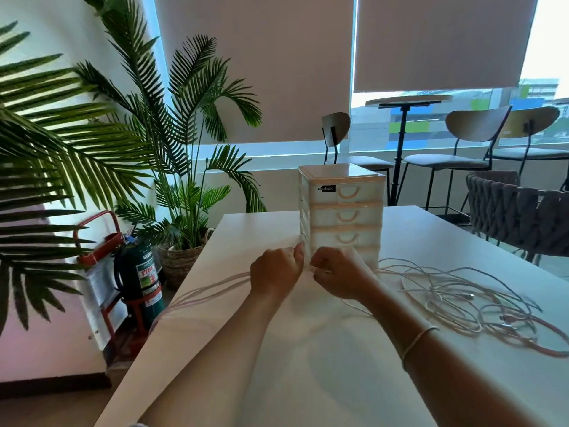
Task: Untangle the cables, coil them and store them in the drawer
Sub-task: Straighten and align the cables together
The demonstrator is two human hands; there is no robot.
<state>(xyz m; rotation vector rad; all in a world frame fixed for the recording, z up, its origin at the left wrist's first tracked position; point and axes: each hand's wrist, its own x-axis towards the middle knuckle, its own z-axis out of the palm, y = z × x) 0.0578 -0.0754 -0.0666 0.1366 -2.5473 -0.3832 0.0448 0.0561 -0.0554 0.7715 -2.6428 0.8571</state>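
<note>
Near the middle of the white table (215,349), the left hand (275,268) and right hand (337,272) meet, each pinching a pale cable (212,280) that trails left. To the right lies a tangled cable heap (480,300); just beyond the hands stands the drawer unit (343,211), its visible drawers closed.

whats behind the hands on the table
Right behind both hands stands a small white drawer unit. Three closed drawers show; its bottom part is covered by the hands, so it cannot be judged.
</note>
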